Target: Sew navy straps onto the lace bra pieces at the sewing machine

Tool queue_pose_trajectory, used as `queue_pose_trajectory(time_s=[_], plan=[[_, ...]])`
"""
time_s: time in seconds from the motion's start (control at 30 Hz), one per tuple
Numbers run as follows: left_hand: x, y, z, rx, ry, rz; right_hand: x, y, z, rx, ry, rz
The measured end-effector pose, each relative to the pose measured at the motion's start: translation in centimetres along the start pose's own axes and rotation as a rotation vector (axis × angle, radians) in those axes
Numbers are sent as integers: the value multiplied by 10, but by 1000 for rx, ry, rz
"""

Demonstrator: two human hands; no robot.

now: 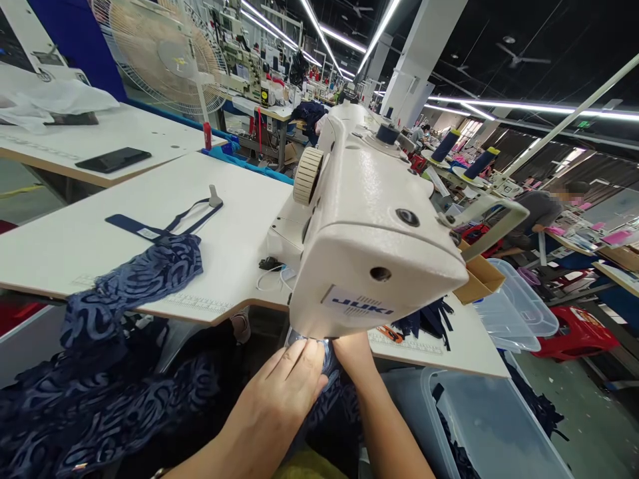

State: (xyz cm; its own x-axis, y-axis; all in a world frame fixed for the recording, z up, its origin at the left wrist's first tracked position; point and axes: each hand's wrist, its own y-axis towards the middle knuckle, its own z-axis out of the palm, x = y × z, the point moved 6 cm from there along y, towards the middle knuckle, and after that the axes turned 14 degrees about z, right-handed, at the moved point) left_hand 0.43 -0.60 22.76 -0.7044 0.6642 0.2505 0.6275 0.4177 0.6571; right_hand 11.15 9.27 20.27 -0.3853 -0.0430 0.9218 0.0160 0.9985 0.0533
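Note:
A white JUKI sewing machine point(379, 259) stands close in front of me, its head covering the needle area. Just below its front end, my left hand point(287, 382) has its fingers together on navy patterned fabric point(327, 399), with the thumb along the edge. My right hand point(354, 356) reaches under the machine head beside the same fabric; its fingers are hidden there. On the tabletop to the left lies a navy patterned garment piece point(150, 269) with a thin strap point(194, 216), draping over the front edge.
More patterned fabric point(114, 412) hangs at lower left. Orange-handled snippers point(390, 334) and dark strips point(424, 322) lie right of the machine. A translucent bin point(499, 419) stands at lower right. Left are a phone point(114, 159) and a fan point(170, 56). A co-worker point(542, 206) sits far right.

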Motion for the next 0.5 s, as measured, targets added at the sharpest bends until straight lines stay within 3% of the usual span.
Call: queue_pose_trajectory(time_s=[0.33, 0.5], plan=[[2, -3, -3, -44, 18, -11, -2, 2, 3, 5, -3, -14], [5, -12, 0, -29, 3, 120, -14, 2, 9, -4, -22, 39]])
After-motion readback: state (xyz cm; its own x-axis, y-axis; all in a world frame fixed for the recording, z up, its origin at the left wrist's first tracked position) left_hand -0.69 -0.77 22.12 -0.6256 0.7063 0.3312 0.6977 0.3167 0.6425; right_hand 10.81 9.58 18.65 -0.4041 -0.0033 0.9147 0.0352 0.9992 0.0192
